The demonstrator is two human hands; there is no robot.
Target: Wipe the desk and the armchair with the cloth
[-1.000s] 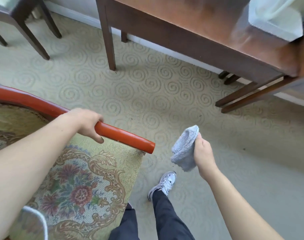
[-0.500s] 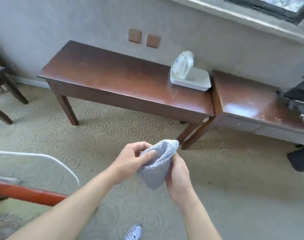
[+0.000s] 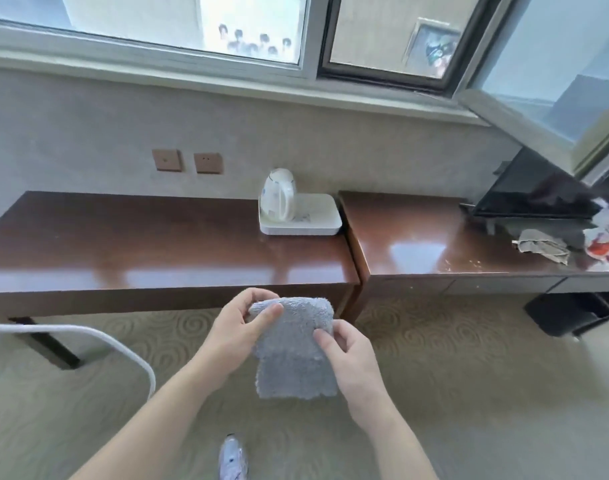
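A light blue-grey terry cloth hangs folded in front of me, below the front edge of the dark wooden desk. My left hand pinches its upper left corner. The cloth's right edge is gripped by my right hand. Both hands are in the air over the carpet, a little short of the desk. The armchair is out of view.
A white kettle stands on a white tray at the desk's right end. A second desk on the right holds a TV, a grey rag and a colourful bag. A white cable arcs at left. My shoe is on patterned carpet.
My left hand left the armchair's red armrest and joined the right on the cloth. The view rose from chair and floor to desk and window. The cloth now hangs flatter.
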